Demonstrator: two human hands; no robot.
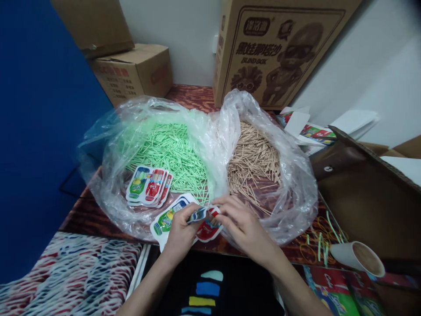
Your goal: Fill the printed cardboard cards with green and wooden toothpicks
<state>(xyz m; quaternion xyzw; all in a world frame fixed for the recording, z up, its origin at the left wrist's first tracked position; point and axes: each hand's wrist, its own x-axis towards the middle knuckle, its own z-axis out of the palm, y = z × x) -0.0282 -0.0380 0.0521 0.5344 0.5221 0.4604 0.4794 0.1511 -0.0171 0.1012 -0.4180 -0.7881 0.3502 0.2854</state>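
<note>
My left hand point(180, 232) is closed on a fan of flat printed packets point(171, 217) shaped like drink cans, in green, blue and red. My right hand point(240, 226) pinches the red packet point(208, 228) at the front of that fan, fingers pressed together. Both hands hover at the near edge of a clear plastic bag point(108, 175) holding a heap of green sticks point(167, 149). A second stack of the same packets point(149, 186) lies on that bag to the left.
A second clear bag point(296, 184) holds tan wooden sticks point(253, 160). Cardboard boxes point(131, 72) stand at the back, a large printed box point(279, 48) behind. A paper cup point(358, 256) lies on its side at right, by rubber bands and an open brown carton point(362, 197).
</note>
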